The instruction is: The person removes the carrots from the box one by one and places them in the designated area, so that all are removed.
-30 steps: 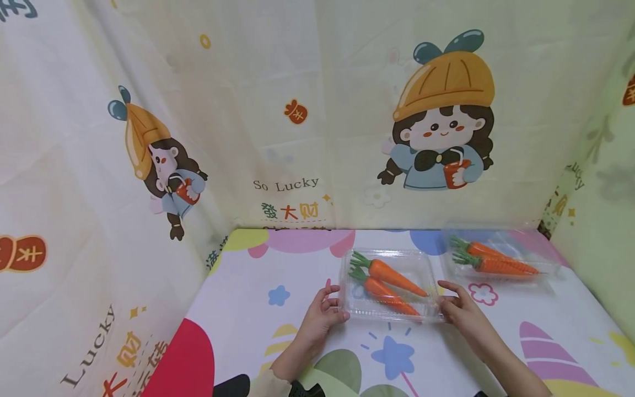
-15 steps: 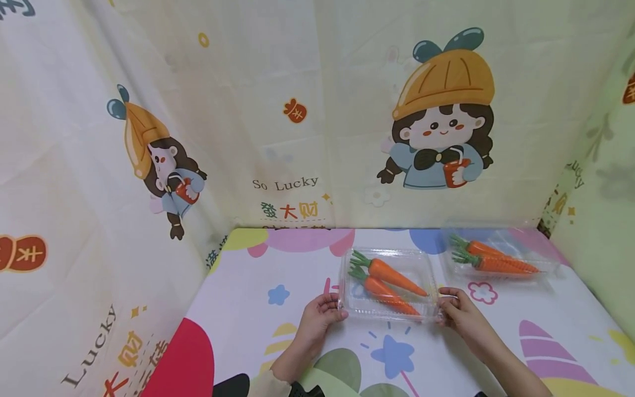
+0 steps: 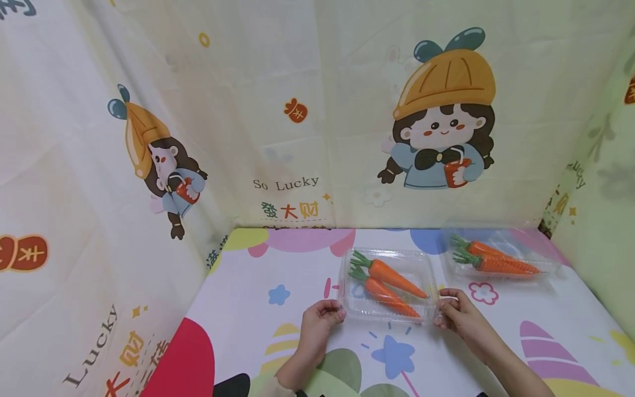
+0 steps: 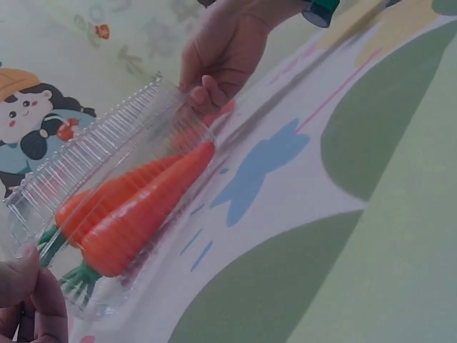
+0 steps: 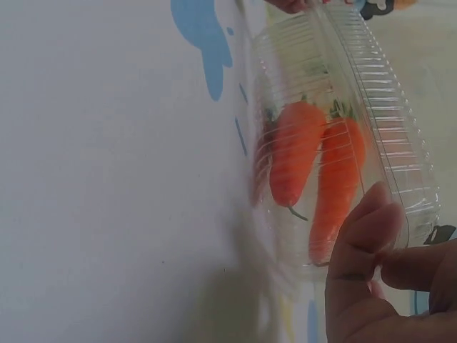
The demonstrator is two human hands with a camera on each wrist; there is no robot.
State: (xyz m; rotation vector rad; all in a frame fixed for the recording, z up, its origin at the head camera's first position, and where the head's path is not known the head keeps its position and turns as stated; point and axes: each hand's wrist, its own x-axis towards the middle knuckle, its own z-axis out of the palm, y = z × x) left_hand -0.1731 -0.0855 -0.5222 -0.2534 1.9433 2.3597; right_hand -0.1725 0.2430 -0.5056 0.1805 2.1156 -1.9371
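A clear plastic clamshell box (image 3: pixel 430 264) stands on the table with two orange carrots (image 3: pixel 397 277) inside, their green tops toward the left. My left hand (image 3: pixel 317 328) pinches the rim at its front left corner, thumb on the near side. Opposite, my right hand (image 3: pixel 463 317) pinches the right front edge between thumb and fingers. In the left wrist view the ribbed side of the box (image 4: pixel 86 164) shows, with the carrots (image 4: pixel 146 214) behind it. The right wrist view shows my right thumb and finger (image 5: pixel 371 229) meeting at the rim.
A second clear box (image 3: pixel 550 270) with two carrots (image 3: pixel 503 263) stands at the back right; whether its lid is shut is hard to tell. A patterned cloth (image 3: pixel 347 138) hangs behind the table (image 3: pixel 238 309) and along both sides.
My left fingers have drawn in from spread along the box's side to a pinch at its corner. My right fingers have closed on the right edge. The box has hardly moved.
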